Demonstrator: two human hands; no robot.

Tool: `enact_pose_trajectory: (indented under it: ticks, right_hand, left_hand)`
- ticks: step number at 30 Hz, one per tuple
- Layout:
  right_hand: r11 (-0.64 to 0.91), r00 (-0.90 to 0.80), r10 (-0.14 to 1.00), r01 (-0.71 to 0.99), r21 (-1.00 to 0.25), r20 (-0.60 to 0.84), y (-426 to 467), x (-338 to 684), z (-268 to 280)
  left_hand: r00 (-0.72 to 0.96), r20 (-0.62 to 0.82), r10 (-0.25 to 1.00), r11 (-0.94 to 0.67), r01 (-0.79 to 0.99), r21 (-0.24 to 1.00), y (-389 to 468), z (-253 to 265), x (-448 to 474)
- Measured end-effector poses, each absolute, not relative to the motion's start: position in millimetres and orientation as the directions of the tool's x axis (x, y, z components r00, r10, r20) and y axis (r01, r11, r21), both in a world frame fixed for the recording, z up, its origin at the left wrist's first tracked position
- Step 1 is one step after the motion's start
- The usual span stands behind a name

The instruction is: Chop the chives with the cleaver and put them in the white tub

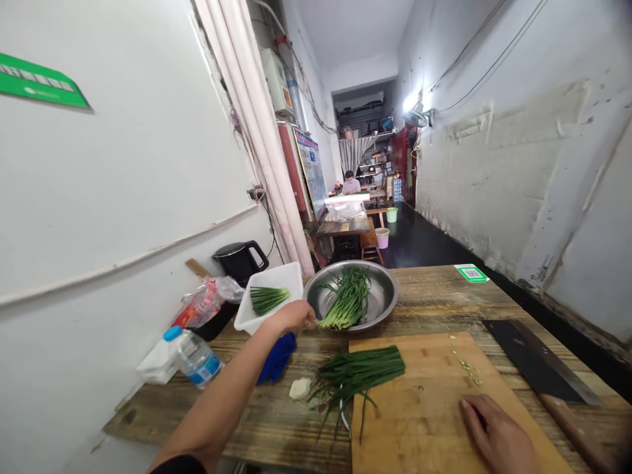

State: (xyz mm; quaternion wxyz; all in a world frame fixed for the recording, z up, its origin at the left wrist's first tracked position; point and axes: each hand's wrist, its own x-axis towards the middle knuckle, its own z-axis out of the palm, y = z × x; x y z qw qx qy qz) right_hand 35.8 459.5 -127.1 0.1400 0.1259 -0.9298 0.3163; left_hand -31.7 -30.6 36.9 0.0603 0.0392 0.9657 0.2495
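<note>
My left hand [296, 316] reaches to the left rim of a steel bowl [388, 296], beside a white plastic container [241, 320]. Its fingers point down and are blurred, so their grip is unclear. A bunch of garlic chives [349, 299] lies in the bowl, with pale ends toward that hand. Cut chives [269, 299] sit in the container. More chives [363, 370] lie across the left edge of a wooden cutting board [419, 421]. My right hand [501, 434] rests on the board's right side, fingers loosely bent, nothing visible in it.
A cleaver [538, 362] lies right of the board. Small chive bits [469, 372] dot the board. On the left are a blue cloth [277, 359], a water bottle [195, 359] and a black kettle [239, 260]. A person [351, 184] sits at a far table.
</note>
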Motion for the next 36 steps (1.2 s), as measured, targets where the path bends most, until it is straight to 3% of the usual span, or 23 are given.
enact_pose_trajectory:
  ticks: [11,22,26,31,36]
  right_hand:
    - [0.781,-0.945,-0.143,-0.29,-0.552,0.295,454,39,-119]
    - [0.809,-0.941,-0.157,-0.297,-0.508,0.3,453,39,-120]
    - [0.797,-0.937,-0.163,-0.31,-0.518,0.309,452,39,-119]
    - [0.793,-0.939,-0.149,-0.302,-0.529,0.311,452,40,-119]
    - [0.789,-0.939,-0.126,-0.291,-0.541,0.321,453,38,-124]
  left_hand:
    - [-0.985,-0.024,0.173,0.863,0.14,0.485,-31,21,-26]
    - [-0.975,0.001,0.222,0.69,0.158,0.706,-19,24,-23]
    - [-0.992,0.093,0.09,0.588,0.128,0.798,-26,33,-24]
    - [-0.959,0.209,-0.192,0.425,0.111,0.898,-33,54,-42]
    - [-0.851,0.239,-0.467,0.265,0.123,0.956,-33,90,-57]
